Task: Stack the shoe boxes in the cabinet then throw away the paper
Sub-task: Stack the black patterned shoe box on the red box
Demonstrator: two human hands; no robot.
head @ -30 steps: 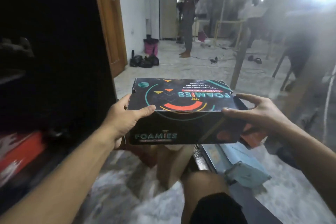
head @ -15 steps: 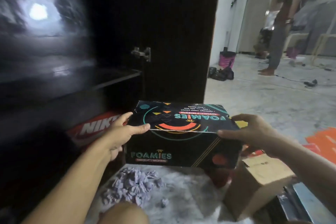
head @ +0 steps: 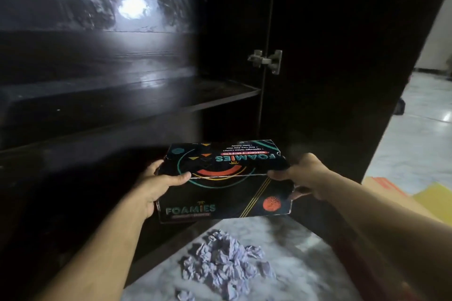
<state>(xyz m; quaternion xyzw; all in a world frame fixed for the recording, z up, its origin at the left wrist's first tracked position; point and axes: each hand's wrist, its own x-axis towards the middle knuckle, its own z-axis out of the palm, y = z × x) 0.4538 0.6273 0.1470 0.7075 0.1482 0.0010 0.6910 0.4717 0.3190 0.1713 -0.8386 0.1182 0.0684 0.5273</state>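
Both hands have a grip on the box [head: 226, 178] by its short ends — left hand [head: 156, 184] with thumb on the lid, right hand [head: 304, 176] the same. It's held up in front of the dark cabinet [head: 146, 95], above the floor. Looks like light, stiff cardboard, so end holds should do fine. Crumpled paper [head: 227, 264] sits on the floor below.

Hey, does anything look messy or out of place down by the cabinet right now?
Yes: a pile of crumpled paper lies loose on the floor in front of the open cabinet, below the black shoe box held in both hands.
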